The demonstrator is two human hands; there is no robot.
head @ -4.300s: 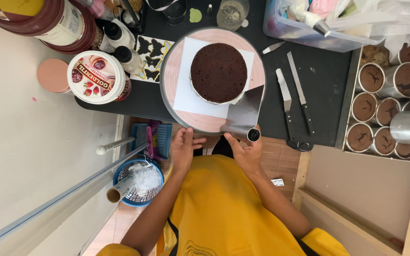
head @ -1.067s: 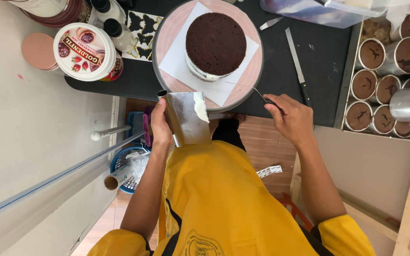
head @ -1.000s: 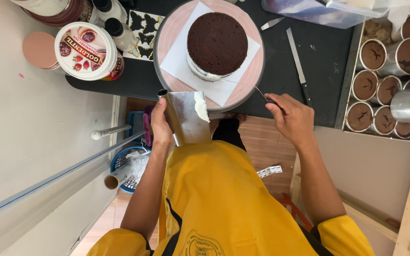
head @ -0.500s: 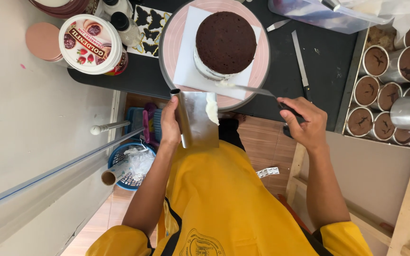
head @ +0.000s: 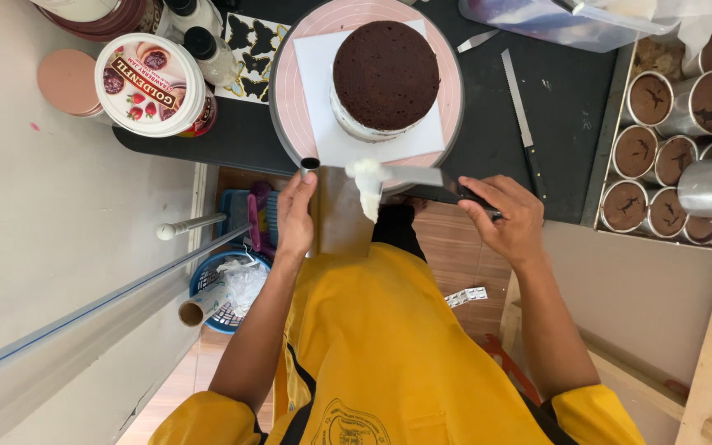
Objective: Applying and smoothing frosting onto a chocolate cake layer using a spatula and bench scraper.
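Observation:
A dark chocolate cake sits on a white square board on a pink turntable. My left hand holds a flat metal scraper upright in front of my chest. My right hand grips the dark handle of a palette knife, whose blade lies across the scraper's top edge. A lump of white cream clings where the blade meets the scraper.
A serrated knife lies on the black worktop right of the turntable. Several metal tins of chocolate sponge stand at the right. A lidded tub and bottles sit at the left. A blue basket is on the floor.
My right hand picked up the palette knife and brought its blade onto the scraper's top edge. The left hand keeps holding the scraper, and white cream now sits on it.

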